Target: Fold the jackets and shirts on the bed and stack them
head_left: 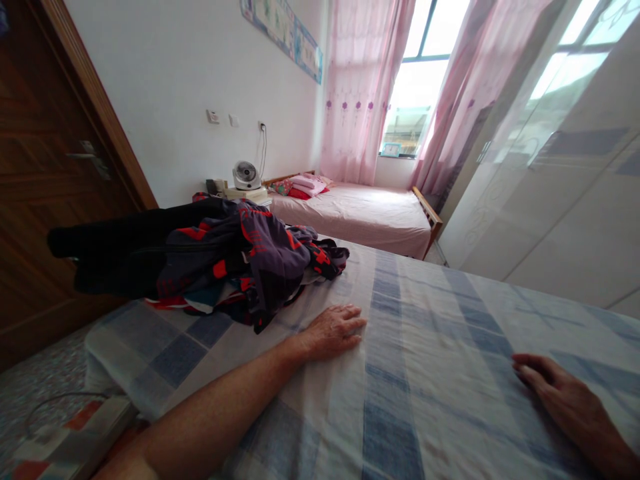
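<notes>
My left hand (335, 331) lies palm down on the blue-and-white checked bed sheet (440, 393), its fingers stretched out and slightly spread. Nothing is in it. Just beyond it and to the left is a heap of clothes (260, 257), black, dark grey and red, bunched on the bed. At the right, my right hand (565, 397) is low over the sheet, side-on, with fingers loosely extended and the thumb close to the index finger. I see no object in it; its lower fingers are hidden. The sheet shows light wrinkles between the two hands.
A second bed (370, 207) with a pink sheet and folded bedding (307, 185) stands under the window. A small fan (247, 175) sits beside it. A wooden door (65, 167) is at left, a glossy wardrobe (555, 180) at right. Boxes (75, 437) stand at lower left.
</notes>
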Action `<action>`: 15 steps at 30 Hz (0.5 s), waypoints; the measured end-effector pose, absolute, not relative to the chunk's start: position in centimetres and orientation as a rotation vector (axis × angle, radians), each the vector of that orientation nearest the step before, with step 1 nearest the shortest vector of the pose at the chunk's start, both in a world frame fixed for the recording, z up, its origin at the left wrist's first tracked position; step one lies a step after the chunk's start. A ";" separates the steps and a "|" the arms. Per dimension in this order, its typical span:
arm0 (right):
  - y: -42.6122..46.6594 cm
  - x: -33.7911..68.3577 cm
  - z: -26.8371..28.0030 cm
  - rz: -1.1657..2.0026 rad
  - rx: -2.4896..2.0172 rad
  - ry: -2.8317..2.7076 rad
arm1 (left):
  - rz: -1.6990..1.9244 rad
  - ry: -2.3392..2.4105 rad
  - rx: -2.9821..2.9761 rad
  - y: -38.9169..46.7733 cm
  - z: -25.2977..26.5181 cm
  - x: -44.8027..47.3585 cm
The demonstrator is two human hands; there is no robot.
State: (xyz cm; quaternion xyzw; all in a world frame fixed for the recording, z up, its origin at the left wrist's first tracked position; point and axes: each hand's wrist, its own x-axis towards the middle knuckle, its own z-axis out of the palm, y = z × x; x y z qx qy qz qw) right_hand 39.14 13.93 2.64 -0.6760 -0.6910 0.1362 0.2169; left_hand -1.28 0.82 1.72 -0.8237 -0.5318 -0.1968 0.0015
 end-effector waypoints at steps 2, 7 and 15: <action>14.0 39.1 2.6 0.378 -1.870 -1.912 | -0.618 -1.670 -2.585 0.8 1.7 -1.3; 14.0 39.2 2.4 0.380 -1.901 -1.929 | -0.619 -1.672 -2.587 0.9 1.7 -1.3; 13.9 39.2 2.6 0.384 -1.906 -1.930 | -0.637 -1.665 -2.594 0.8 1.7 -1.3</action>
